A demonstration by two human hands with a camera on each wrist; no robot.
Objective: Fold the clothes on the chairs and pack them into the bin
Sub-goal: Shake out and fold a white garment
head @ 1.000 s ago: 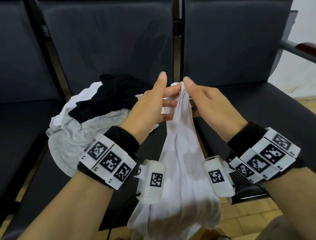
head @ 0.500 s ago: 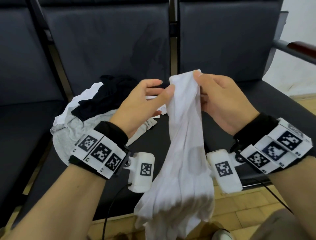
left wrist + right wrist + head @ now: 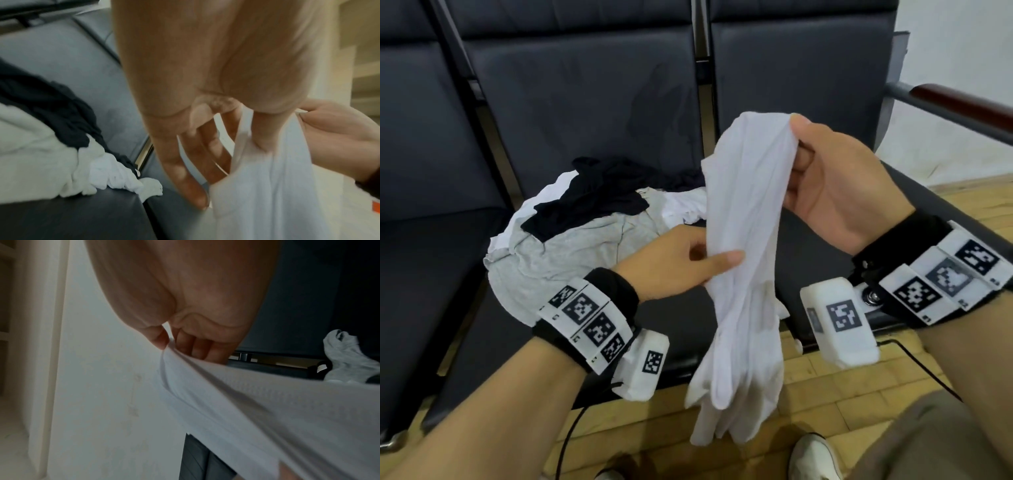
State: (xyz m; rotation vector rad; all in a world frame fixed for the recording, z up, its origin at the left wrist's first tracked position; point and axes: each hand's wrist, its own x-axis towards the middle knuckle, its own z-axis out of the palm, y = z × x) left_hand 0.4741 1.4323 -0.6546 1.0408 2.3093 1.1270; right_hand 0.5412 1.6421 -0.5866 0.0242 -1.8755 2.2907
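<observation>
Evenly lit, soft and sharp from the head; wide-angle bending beyond the chairs [image 3: 585, 102]. Motion-smeared at the left wrist, dim and noisy at the right.

Left hand [image 3: 674, 263] fingers [image 3: 698, 251] hidden behind white garment [image 3: 746, 219].

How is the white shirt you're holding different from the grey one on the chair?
The white garment hangs in the air, pinched at its top by the right hand and lower down by the left hand; the grey garment lies on the chair seat, untouched. The white one is stretched long and narrow, while the grey one is crumpled, with a black garment on top. Both are unfolded soft cloth.
</observation>
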